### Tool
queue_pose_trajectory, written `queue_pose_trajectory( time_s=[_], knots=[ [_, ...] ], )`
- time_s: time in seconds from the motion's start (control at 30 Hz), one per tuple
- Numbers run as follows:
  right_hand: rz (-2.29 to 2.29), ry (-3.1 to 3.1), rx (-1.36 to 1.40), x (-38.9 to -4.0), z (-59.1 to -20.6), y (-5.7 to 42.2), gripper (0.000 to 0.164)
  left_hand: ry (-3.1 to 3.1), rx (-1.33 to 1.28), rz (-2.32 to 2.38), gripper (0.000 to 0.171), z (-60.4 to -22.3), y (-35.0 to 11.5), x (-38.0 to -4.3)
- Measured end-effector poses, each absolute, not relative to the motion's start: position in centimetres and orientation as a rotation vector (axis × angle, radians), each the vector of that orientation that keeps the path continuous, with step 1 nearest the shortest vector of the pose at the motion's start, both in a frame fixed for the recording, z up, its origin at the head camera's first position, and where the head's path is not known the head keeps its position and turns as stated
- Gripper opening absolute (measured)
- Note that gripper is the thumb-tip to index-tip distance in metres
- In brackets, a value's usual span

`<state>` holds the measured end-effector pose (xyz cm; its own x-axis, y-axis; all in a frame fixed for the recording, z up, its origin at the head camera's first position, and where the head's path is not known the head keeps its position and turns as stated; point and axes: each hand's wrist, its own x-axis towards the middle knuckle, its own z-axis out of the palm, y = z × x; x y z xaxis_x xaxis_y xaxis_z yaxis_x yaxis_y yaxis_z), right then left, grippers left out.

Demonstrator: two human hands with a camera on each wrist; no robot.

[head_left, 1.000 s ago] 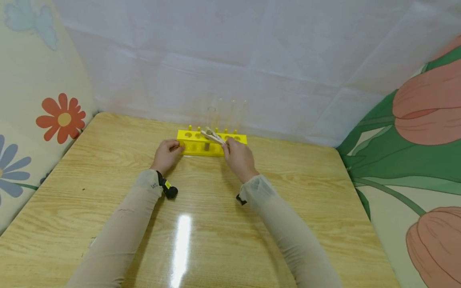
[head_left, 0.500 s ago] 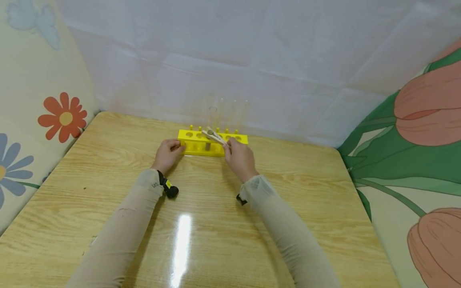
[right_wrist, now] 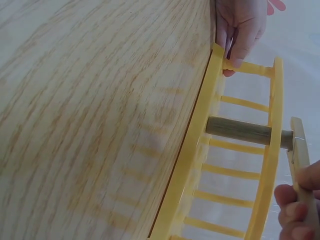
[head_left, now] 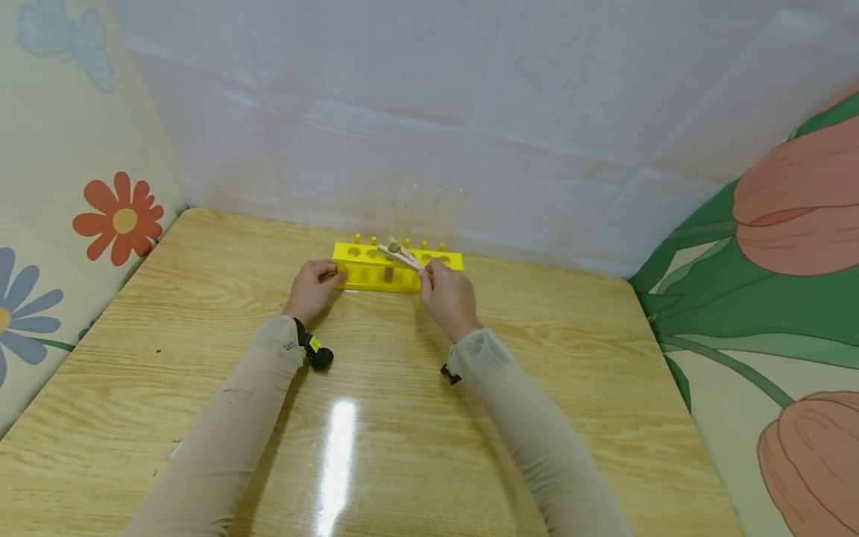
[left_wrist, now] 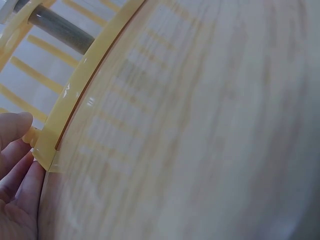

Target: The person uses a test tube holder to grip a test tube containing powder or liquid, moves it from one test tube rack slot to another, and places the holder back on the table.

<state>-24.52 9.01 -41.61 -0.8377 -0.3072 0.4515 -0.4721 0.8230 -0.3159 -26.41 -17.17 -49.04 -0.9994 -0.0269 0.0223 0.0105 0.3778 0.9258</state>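
A yellow test tube rack [head_left: 344, 249] stands upright at the back of the table. At its left end my left hand [head_left: 312, 289] grips the end post with thumb and fingers, as the left wrist view also shows of the rack [left_wrist: 75, 90]. My right hand [head_left: 450, 297] holds a wooden test tube clamp [head_left: 411, 260], whose jaws are around a glass test tube [head_left: 400, 212]. That tube stands in a hole of the rack, and its lower part holds a dark greenish-brown content [right_wrist: 240, 130]. The clamp [right_wrist: 300, 145] sits just above the rack's top plate.
Several clear glass tubes, such as the rightmost tube [head_left: 458, 209], rise behind the rack's right half. A white cloth backdrop [head_left: 429, 112] hangs close behind. Flowered panels [head_left: 765, 298] flank the wooden table [head_left: 396, 432]. Its glossy surface reflects a light.
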Motion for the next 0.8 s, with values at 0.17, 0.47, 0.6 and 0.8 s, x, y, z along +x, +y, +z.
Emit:
queue_pose_trajectory(
  time_s=[0.17, 0.47, 0.6, 0.8],
  knots=[
    [0.593, -2.587, 0.593, -24.49, -41.61, 9.17, 0.015, -2.584, 0.009, -1.727, 0.044, -48.93, -17.07, -26.34],
    [0.610, -2.565, 0.605, -24.40, -41.22, 9.31, 0.016, -2.572, 0.030, -1.731, 0.044, -48.66, -16.92, -26.21],
    [0.625, -2.569, 0.612, -24.39, -40.97, 9.36, 0.017, -2.565, 0.030, -1.744, 0.045, -48.66, -16.90, -26.14],
    [0.625, -2.573, 0.612, -24.29, -40.76, 9.47, 0.018, -2.564, 0.028, -1.753, 0.046, -48.81, -16.87, -26.11]
  ],
)
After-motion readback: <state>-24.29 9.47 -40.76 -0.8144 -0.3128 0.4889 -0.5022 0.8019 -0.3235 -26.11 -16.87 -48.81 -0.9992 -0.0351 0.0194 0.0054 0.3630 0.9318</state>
